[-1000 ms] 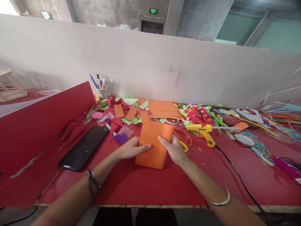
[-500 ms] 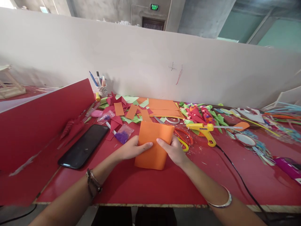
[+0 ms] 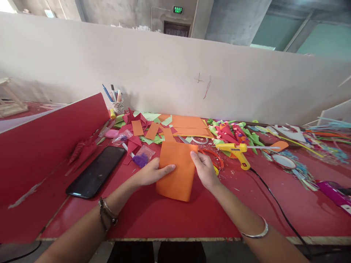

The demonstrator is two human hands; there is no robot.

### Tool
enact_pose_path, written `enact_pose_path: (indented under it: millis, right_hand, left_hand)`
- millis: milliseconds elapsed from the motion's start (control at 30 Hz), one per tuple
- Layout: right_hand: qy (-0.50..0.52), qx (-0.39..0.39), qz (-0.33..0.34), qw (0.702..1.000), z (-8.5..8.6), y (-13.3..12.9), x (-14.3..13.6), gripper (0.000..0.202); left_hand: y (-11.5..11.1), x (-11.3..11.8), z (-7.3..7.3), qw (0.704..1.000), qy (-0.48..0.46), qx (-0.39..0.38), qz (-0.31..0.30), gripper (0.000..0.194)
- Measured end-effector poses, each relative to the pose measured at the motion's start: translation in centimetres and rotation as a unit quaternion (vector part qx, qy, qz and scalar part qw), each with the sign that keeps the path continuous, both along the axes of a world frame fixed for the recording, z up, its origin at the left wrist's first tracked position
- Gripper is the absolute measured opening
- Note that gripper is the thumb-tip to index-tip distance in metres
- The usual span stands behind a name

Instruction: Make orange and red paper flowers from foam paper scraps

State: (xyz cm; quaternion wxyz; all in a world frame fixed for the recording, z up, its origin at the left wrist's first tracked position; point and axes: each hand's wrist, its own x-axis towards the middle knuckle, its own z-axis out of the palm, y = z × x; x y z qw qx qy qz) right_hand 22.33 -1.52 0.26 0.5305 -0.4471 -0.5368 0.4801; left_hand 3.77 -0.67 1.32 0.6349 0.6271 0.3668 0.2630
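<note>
A folded sheet of orange paper [image 3: 179,175] is held up over the red table near its front edge. My left hand [image 3: 152,172] grips its left side, thumb on the front and fingers hidden behind. At the upper right edge, my right hand [image 3: 205,168] pinches the paper between thumb and fingers. Behind the paper lie scissors with orange handles [image 3: 216,157], partly covered by my right hand. Orange paper pieces [image 3: 152,130] and red and green scraps are spread beyond it.
A black phone [image 3: 95,171] lies left, beside a standing red board [image 3: 55,146]. To the right are a yellow glue gun [image 3: 237,151] with a trailing cord, a pile of red and green paper cones [image 3: 229,133], and a purple object [image 3: 333,193]. A pen cup [image 3: 118,106] stands at the back.
My right thumb has moved up and outward to the paper's right edge. The paper's right side has turned, and it looks slightly narrower. The view has shifted a little.
</note>
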Motion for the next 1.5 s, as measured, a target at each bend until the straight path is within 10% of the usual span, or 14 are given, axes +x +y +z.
enact_pose_path:
  millis: [633,1500]
  right_hand:
    - [-0.066,0.015,-0.056,0.996,-0.36,0.76,0.54,0.049]
    - [-0.109,-0.033,0.091,0.989,-0.35,0.12,-0.12,0.042]
  left_hand:
    - [0.12,-0.29,0.53,0.996,0.053,-0.066,-0.027,0.037]
    - [0.82,-0.66,0.81,0.997,0.037,-0.051,0.039,0.041]
